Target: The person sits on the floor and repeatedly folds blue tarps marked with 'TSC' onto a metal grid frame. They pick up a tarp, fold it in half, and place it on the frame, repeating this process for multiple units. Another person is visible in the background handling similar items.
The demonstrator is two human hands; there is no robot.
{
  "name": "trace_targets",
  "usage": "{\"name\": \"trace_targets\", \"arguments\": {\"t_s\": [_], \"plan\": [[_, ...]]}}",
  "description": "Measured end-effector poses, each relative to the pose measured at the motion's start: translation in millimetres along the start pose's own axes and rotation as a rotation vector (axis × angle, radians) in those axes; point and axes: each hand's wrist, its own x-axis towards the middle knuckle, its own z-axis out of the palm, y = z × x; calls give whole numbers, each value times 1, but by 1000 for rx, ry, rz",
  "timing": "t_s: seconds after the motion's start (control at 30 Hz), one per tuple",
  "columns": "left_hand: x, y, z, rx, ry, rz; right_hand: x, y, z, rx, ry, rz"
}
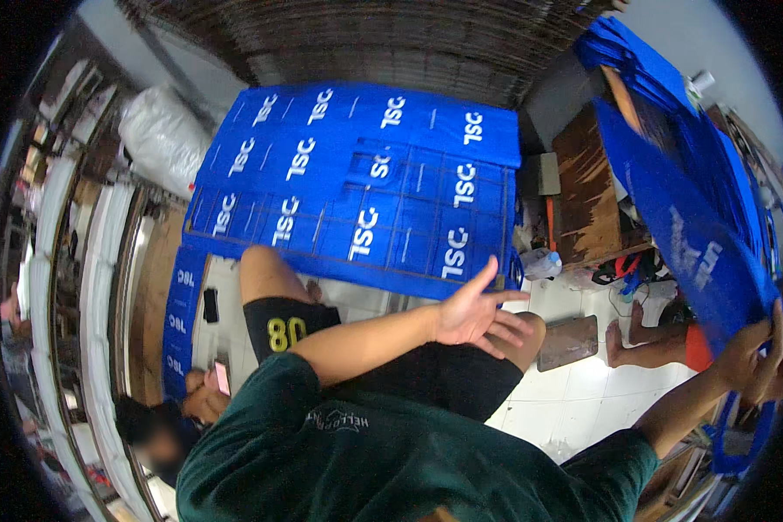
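My right hand [752, 352] is closed on the lower end of a blue fabric bag [683, 226] with pale print, at the far right. A blue handle loop [744, 439] hangs below that hand. My left hand [483, 313] holds nothing, its fingers spread, above my lap. Just beyond it several blue printed fabric pieces [322, 165] lie flat, edge over edge, across a wide surface. A thin wire frame [426, 157] shows over part of them.
Dark stacked wire racks [365, 43] rise behind the fabric. More blue bags [635, 52] are piled at the right, by a worn wooden cabinet [587, 191]. A person holding a pink phone [222, 378] sits at lower left. Another person's legs [652, 339] show at right.
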Motion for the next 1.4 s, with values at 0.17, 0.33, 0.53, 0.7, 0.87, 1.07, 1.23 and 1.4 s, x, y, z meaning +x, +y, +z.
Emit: {"name": "trace_targets", "arguments": {"t_s": [0.17,0.33,0.53,0.7,0.87,1.07,1.23,1.4], "plan": [[-43,7,-22,-184,-16,142,8,-70,-8,259,-135,-10],[-86,12,-31,-222,259,318,4,-125,-5,481,-318,151],[-128,-5,-53,-161,493,360,4,-177,-7,638,-582,281],[-176,7,-59,-71,537,606,-45,-227,0,899,-503,1000],[-201,35,-88,215,608,807,-77,-281,8,1385,-584,1654],[-221,70,-128,448,817,664,-96,-321,48,1765,-1052,1797],[-232,120,-147,563,722,754,-97,-347,99,1719,-1200,1592],[-264,166,-160,702,852,873,-77,-407,153,1703,-1014,1424]]}}
